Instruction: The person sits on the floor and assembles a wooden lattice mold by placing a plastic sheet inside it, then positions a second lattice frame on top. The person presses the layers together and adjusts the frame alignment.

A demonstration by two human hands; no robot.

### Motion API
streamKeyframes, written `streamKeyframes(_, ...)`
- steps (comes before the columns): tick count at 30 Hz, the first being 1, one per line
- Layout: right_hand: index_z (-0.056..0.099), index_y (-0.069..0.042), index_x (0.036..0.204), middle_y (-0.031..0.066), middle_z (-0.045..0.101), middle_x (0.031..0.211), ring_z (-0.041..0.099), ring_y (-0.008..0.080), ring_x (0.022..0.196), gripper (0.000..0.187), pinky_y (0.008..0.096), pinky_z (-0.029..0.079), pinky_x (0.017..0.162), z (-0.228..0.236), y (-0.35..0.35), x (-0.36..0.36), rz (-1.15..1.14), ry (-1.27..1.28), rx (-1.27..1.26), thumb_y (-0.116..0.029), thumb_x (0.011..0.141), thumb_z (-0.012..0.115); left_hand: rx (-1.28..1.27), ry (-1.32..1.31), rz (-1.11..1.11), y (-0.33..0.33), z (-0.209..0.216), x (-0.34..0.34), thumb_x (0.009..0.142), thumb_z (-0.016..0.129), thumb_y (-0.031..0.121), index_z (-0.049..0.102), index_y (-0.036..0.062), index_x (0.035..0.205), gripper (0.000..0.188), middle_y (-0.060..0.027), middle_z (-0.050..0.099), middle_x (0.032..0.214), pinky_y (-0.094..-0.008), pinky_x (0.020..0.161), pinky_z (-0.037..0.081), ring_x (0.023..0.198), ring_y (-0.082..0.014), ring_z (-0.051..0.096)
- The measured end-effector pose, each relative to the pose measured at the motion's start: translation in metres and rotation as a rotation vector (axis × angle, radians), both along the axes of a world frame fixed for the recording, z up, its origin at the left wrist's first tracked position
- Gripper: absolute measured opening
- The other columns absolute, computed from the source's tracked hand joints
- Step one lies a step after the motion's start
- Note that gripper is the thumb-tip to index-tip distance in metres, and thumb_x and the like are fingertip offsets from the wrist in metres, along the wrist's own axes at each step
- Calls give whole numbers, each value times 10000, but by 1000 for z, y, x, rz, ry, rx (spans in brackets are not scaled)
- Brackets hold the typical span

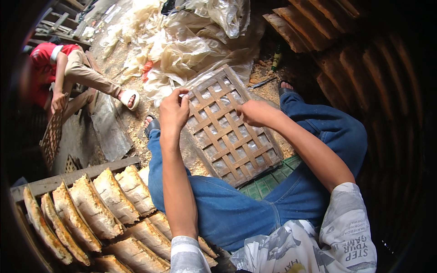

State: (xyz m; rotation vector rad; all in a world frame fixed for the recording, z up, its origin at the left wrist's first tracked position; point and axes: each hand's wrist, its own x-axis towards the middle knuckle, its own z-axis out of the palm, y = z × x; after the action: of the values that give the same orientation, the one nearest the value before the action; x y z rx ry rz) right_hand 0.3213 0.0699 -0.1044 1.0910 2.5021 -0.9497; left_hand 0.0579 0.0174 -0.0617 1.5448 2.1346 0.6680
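A wooden lattice frame (235, 144) of crossed flat slats lies tilted between my knees, with clear plastic showing through its gaps. At its upper left corner my left hand (175, 111) is closed, thumb and fingers at the edge. My right hand (258, 113) is closed over the right rail, fingertips curled onto the slats and partly hidden. Under the lower end of the frame, a green plastic surface (268, 183) shows between my thighs.
Crumpled clear plastic sheeting (200, 38) lies ahead on the crumb-strewn floor. Curved tan slabs (98, 204) stand in rows at lower left, with more brownish ones (314, 22) at upper right. At far left a seated person in red (68, 68) holds another lattice (52, 136). A green bottle (276, 59) lies beyond my right foot.
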Motion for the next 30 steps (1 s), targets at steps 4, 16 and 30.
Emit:
streamKeyframes(4,663,-82,1056,207,675,1047,641,373,1000,247,435,511,864,-66,42,27,-222,162,-11,-112,825,582,-144,-28,-129,13,10,8,915,618,279,642,86,1184,332,-188,710,935,-354,776,533,836,-261,703)
streamKeyframes(16,697,-148,1086,244,591,1206,510,453,1196,357,543,428,994,-153,107,89,-444,-380,149,-268,751,669,-283,22,-209,14,20,-10,900,600,328,565,43,1258,459,-218,655,1117,-462,909,493,1051,-369,627)
streamKeyframes(30,573,-242,1307,265,276,1505,477,350,1288,507,425,423,1043,-153,268,-51,-699,259,302,-322,831,728,-282,21,-374,23,19,32,892,616,264,486,15,1312,505,-195,650,1035,-485,834,496,968,-359,634)
